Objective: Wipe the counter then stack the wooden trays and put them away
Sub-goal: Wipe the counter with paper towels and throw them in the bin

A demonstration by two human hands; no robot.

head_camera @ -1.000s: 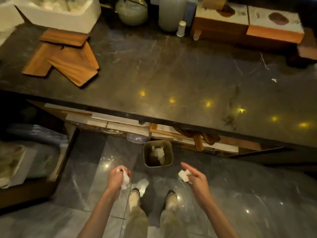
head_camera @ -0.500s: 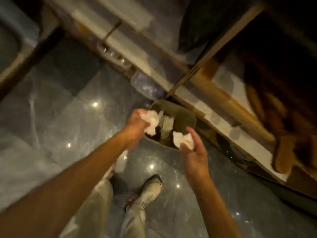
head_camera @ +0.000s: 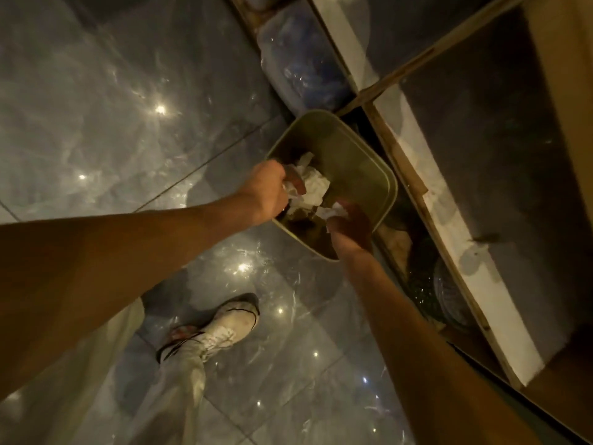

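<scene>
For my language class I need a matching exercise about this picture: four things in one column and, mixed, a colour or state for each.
1 left hand
2 bin
3 shoe
4 plastic tub

a white, on the floor tiles
b olive green, open at the top
c grips a crumpled tissue
d transparent

Pairs: 1-c, 2-b, 3-a, 4-d

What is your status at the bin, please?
Left hand grips tissue wad over green bin. Right hand grips second wad inside rim. Trays out of view. Nothing blocking.
</scene>
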